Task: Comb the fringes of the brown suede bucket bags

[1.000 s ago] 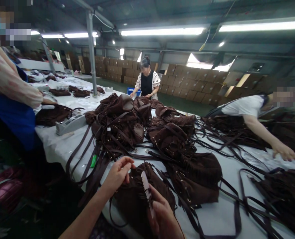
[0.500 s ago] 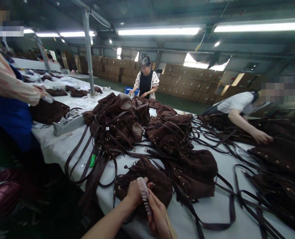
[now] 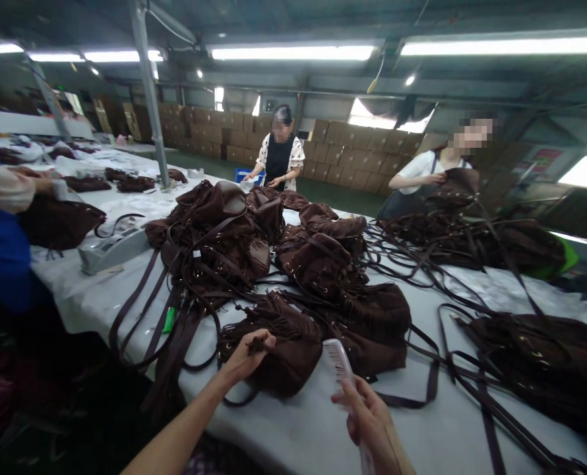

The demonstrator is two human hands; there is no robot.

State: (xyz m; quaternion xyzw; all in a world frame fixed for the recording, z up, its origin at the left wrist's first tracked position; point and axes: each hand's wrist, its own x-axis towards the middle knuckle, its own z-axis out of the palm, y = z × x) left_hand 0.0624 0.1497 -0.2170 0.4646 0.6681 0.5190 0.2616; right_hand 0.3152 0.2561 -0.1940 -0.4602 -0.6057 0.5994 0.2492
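A dark brown fringed bag [image 3: 288, 363] lies on the white-covered table in front of me. My left hand [image 3: 248, 353] is closed over its front, with a bunch of brown fringe [image 3: 260, 344] sticking out of the fingers. To the right of that bag, my right hand [image 3: 365, 412] grips a pale, see-through comb [image 3: 338, 359]. The comb is tilted with its teeth facing left, apart from the bag. Just behind the comb rests another fringed brown bag [image 3: 380, 330] with gold eyelets.
A heap of brown bags [image 3: 214, 231] with trailing straps covers the middle of the table [image 3: 244, 429]. A green lighter-like object [image 3: 169, 320] lies at left, near a grey tray [image 3: 113, 249]. Co-workers stand left, across [image 3: 281, 152] and at right [image 3: 427, 175]. More bags [image 3: 545, 349] spread at right.
My right hand has drawn the comb away from the fringe to the right. My left hand now holds the fringe bunched. The right-hand co-worker has straightened and lifted a brown bag.
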